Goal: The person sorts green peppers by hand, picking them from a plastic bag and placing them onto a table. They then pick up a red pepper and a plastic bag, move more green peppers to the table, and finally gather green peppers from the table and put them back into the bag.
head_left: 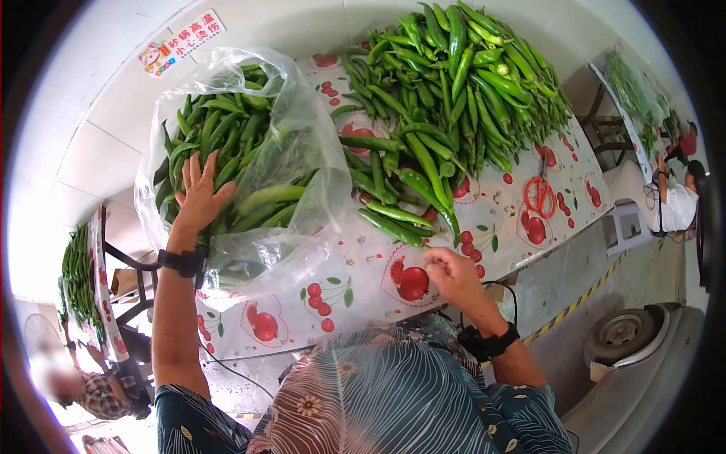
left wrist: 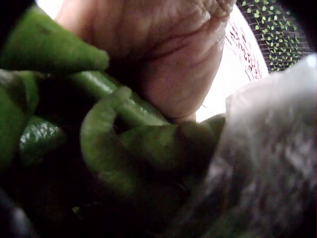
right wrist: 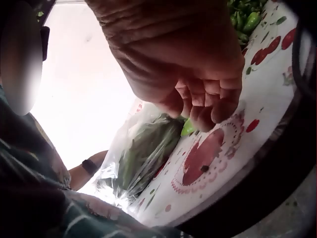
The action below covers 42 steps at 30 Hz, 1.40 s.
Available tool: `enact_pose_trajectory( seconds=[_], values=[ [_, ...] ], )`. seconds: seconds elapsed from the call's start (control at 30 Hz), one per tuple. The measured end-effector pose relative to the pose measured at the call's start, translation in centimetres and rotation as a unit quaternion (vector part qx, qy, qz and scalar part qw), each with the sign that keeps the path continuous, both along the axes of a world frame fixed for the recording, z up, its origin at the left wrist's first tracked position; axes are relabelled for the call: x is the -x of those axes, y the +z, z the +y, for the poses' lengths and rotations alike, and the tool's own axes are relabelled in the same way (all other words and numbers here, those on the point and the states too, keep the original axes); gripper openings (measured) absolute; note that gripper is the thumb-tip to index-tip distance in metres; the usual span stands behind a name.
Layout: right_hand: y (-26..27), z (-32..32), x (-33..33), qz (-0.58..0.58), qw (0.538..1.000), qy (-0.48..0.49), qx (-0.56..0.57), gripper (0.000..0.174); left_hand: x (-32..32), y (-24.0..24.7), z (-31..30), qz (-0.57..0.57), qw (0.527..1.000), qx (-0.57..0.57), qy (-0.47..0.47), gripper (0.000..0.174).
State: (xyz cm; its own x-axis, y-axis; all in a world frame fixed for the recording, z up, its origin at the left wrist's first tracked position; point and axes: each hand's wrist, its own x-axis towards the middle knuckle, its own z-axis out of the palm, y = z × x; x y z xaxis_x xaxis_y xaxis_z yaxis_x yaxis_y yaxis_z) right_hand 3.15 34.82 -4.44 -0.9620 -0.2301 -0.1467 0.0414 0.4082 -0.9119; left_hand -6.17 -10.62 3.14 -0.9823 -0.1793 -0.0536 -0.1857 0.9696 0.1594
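1. Green peppers (head_left: 227, 151), long, glossy and tapered, some curved, fill a clear plastic bag (head_left: 302, 129). The bag lies on its side at the left of the surface (head_left: 363, 284) with its mouth open toward the wall.
2. The left hand (head_left: 200, 193) is inside the bag, released and flat. Its fingers are spread and its palm presses down on the peppers. In the left wrist view the palm lies right against their skins, with crinkled plastic at the right edge.
3. The right hand (head_left: 452, 274) hovers over the near edge of the surface, well apart from the bag. Its fingers (right wrist: 208, 106) are curled inward. A green scrap (right wrist: 188, 128) shows just beside the fingertips, but I cannot tell whether the hand pinches it or is clenched on nothing.
4. To the right of the bag a loose pile (head_left: 446, 83) of the same peppers is heaped on the surface, with strays trailing toward the right hand.
5. The surface wears a white cloth (head_left: 333, 303) printed with red pomegranates and cherries. Red-handled scissors (head_left: 539, 197) lie on it beside the pile.
6. A white sticker (head_left: 184, 41) on the wall above the bag carries a small cartoon figure and red Chinese characters, which seem to read 砂锅高温 小心烫伤. No other writing can be read.
7. A black wristband (head_left: 184, 262) circles each wrist.
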Motion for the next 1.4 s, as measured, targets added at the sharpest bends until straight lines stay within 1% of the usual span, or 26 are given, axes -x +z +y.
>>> enact_pose_trajectory(
  seconds=[0.03,0.07,0.17,0.27,0.37,0.43,0.47,0.5,0.53,0.63,0.73,0.93,1.03,1.17,1.3,1.33,1.4],
  values=[
    [-0.5,0.7,-0.1,0.008,0.999,-0.035,-0.003,0.017,0.1,-0.2,-0.3,0.001,1.0,0.003,-0.004,0.078],
    [-1.3,1.5,-0.2,0.052,0.997,-0.053,-0.03,0.016,0.1,-0.2,-0.4,0.003,1.0,0.002,-0.008,0.078],
    [-1.8,3.4,-0.6,0.096,0.99,-0.102,-0.024,0.015,0.1,0.3,0.4,0.001,1.0,0.003,0.0,0.079],
    [-0.8,4.2,-0.9,0.08,0.982,-0.171,-0.007,0.015,0.2,-0.1,0.0,0.015,1.0,0.001,-0.012,0.078],
    [-1.5,5.3,-1.0,0.089,0.974,-0.193,-0.078,0.013,0.4,-1.4,-1.7,0.047,0.998,0.004,-0.051,0.074],
    [-2.8,5.6,-0.9,0.141,0.968,-0.193,-0.074,0.012,0.5,-1.6,-1.8,0.06,0.996,-0.008,-0.058,0.074],
    [-3.3,5.6,-0.8,0.163,0.965,-0.193,-0.071,0.012,0.4,-1.3,-1.5,0.046,0.998,0.0,-0.037,0.073],
    [-3.6,5.6,-0.7,0.186,0.961,-0.191,-0.068,0.012,0.3,-1.1,-1.2,0.04,0.998,0.003,-0.038,0.072],
    [-3.4,5.4,-0.6,0.177,0.961,-0.197,-0.076,0.012,0.2,-0.9,-1.0,0.035,0.999,0.005,-0.039,0.071],
    [-3.9,4.9,-0.6,0.202,0.952,-0.225,-0.049,0.012,0.3,-0.7,-1.0,0.031,0.999,0.008,-0.043,0.071],
    [-4.3,4.9,-0.4,0.184,0.949,-0.251,-0.055,0.012,0.3,-0.8,-1.3,0.04,0.998,0.005,-0.049,0.072],
    [-4.9,4.3,-0.4,0.254,0.916,-0.294,-0.103,0.012,0.9,-2.3,-2.7,0.073,0.995,0.01,-0.073,0.074],
    [-5.0,4.2,-0.4,0.285,0.904,-0.29,-0.13,0.012,0.3,-1.0,-1.0,0.045,0.998,0.02,-0.04,0.074],
    [-5.3,4.4,-0.3,0.293,0.903,-0.287,-0.129,0.011,-0.1,0.2,0.2,0.02,0.999,0.011,-0.025,0.075],
    [-5.0,4.3,-0.4,0.281,0.907,-0.284,-0.135,0.01,-0.7,0.7,0.3,0.028,0.999,0.028,-0.031,0.075],
    [-4.9,4.4,-0.4,0.279,0.908,-0.281,-0.137,0.01,-1.1,1.5,1.0,0.027,0.999,0.026,-0.022,0.072],
    [-4.8,4.4,-0.5,0.272,0.912,-0.272,-0.141,0.011,-1.4,1.7,0.6,0.052,0.998,0.016,-0.036,0.069]
  ],
)
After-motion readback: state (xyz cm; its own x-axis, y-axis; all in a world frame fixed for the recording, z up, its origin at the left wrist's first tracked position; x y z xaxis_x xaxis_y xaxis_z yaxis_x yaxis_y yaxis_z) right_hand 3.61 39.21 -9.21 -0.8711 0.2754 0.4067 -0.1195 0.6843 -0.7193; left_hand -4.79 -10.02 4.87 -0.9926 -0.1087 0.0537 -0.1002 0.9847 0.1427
